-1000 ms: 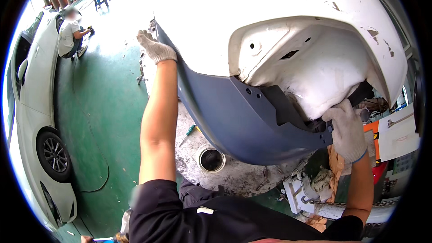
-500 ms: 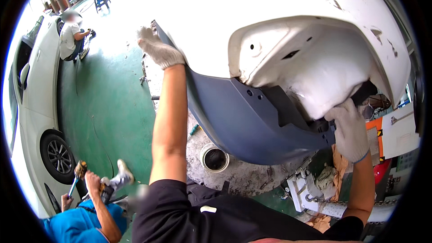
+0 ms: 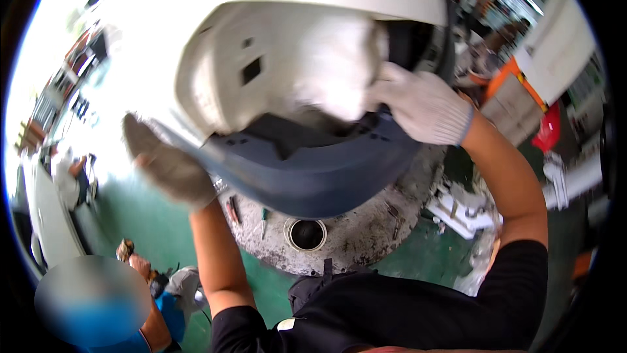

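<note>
A blue-grey bumper cover (image 3: pixel 313 183) hangs below the white wheel housing (image 3: pixel 326 59) of a raised car body. My left hand (image 3: pixel 171 163), in a pale knitted glove, is at the cover's left end; its fingers are stretched out and blurred. At the cover's right end, my gloved right hand (image 3: pixel 428 108) has its fingers bent in against the gap between the cover and the wheel housing. What those fingers grip is hidden.
Under the bumper cover, a stained round platform (image 3: pixel 346 248) carries a white bucket (image 3: pixel 305 234), a green-handled screwdriver (image 3: pixel 264 222) and a red-handled tool (image 3: pixel 232 210). A co-worker in blue (image 3: pixel 157 314) is low at left, another person (image 3: pixel 68 176) farther off. White metal parts (image 3: pixel 460 212) lie at right.
My view has swung right, so car body and bumper cover appear farther left. My left hand has shifted lower along the cover's left end; my right hand stays near its right end.
</note>
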The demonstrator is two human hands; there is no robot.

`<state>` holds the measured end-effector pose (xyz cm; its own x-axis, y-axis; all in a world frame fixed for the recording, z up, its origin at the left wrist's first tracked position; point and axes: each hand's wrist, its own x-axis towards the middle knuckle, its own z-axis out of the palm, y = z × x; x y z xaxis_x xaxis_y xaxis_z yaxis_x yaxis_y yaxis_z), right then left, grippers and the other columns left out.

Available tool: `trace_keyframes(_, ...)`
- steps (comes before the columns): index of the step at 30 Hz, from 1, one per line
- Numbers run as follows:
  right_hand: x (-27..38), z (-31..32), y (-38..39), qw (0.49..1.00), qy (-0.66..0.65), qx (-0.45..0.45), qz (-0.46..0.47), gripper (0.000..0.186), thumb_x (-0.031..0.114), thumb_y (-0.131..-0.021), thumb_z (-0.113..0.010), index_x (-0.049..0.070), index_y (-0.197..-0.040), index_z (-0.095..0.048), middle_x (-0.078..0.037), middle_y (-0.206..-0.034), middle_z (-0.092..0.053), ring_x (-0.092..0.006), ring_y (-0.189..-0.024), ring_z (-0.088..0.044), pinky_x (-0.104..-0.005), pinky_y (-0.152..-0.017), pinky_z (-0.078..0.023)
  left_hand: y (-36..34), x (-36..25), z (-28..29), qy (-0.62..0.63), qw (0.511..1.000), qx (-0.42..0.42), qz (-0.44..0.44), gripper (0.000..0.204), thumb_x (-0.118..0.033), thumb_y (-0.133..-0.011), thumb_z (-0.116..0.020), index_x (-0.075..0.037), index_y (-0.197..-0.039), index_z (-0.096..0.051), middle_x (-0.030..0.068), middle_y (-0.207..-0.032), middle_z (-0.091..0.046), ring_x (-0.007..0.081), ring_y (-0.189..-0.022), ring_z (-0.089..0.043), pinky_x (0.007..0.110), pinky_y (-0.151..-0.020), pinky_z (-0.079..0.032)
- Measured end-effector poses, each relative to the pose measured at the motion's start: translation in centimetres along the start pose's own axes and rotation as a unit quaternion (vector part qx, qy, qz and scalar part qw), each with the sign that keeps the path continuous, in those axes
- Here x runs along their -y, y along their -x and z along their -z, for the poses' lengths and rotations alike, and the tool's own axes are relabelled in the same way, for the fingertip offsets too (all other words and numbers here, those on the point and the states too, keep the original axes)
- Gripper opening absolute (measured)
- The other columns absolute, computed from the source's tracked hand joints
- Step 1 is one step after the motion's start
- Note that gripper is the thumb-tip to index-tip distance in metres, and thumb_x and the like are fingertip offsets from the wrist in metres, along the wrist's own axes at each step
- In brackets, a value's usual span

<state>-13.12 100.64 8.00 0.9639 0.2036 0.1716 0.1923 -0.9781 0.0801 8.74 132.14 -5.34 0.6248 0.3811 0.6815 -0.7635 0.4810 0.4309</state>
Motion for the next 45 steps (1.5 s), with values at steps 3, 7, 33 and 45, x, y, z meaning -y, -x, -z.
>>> trace_keyframes(3,-0.3,0.2,-0.7,0.999,-0.024,0.040,-0.022,0.027,0.001,-0.093,-0.061,0.013,-0.116,-0.069,-0.013,-0.118,-0.063,-0.0340,-0.081,-0.073,-0.0460,-0.072,-0.061,-3.3,-2.4,-1.6,-0.082,0.983,-0.018,-0.166,0.072,-0.049,-0.117,-0.029,0.006,-0.161,-0.045,0.0229,-0.166,-0.051,0.0347,-0.160,-0.039,0.050,-0.137,-0.019)
trace_keyframes(7,-0.7,-0.2,-0.1,0.999,-0.020,-0.022,0.013,0.027,0.004,-0.092,-0.066,0.015,-0.116,-0.071,-0.012,-0.119,-0.065,-0.0345,-0.085,-0.075,-0.0461,-0.074,-0.062,-1.0,-0.8,-5.2,-0.346,0.932,0.053,-0.090,0.095,-0.074,-0.113,-0.019,0.002,-0.164,-0.044,0.0225,-0.167,-0.049,0.0353,-0.159,-0.040,0.053,-0.134,-0.021)
trace_keyframes(33,-0.8,-31.5,29.8,0.612,-0.727,-0.040,-0.309,0.025,0.013,-0.106,-0.069,0.005,-0.130,-0.074,-0.008,-0.112,-0.076,-0.0155,-0.090,-0.072,-0.0340,-0.078,-0.061,12.0,-12.6,-19.1,-0.592,0.608,0.520,-0.098,0.061,-0.041,-0.089,-0.085,-0.004,-0.135,-0.071,0.0199,-0.129,-0.074,0.0409,-0.124,-0.068,0.052,-0.107,-0.052)
trace_keyframes(45,-1.8,-64.7,69.8,0.825,-0.209,0.447,-0.274,0.021,0.015,-0.093,-0.064,0.004,-0.102,-0.079,-0.017,-0.102,-0.082,-0.0354,-0.087,-0.079,-0.0497,-0.076,-0.062,13.0,-12.7,-20.6,-0.637,0.612,0.468,-0.033,0.063,-0.036,-0.082,-0.088,-0.002,-0.133,-0.072,0.0204,-0.122,-0.075,0.0426,-0.116,-0.070,0.051,-0.102,-0.053)
